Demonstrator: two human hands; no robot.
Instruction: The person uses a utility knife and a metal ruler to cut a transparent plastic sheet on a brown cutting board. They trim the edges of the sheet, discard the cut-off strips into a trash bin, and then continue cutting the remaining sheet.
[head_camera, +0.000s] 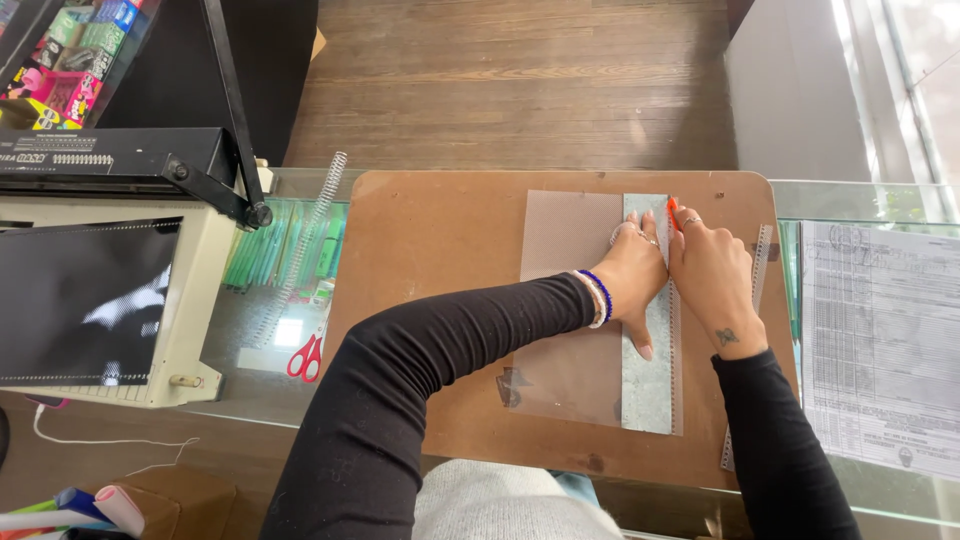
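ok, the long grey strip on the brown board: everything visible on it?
The grey strip is a long, flat, narrow bar, dull mottled grey like worn metal, probably a straightedge. It lies lengthwise, pointing away from the person, on a translucent textured sheet that sits on the brown board. The left hand presses flat on its upper half. The right hand holds an orange tool at its right edge near the far end. A thin perforated edge runs along that side.

Orange cutter (672, 212) mostly behind right hand (715, 275)
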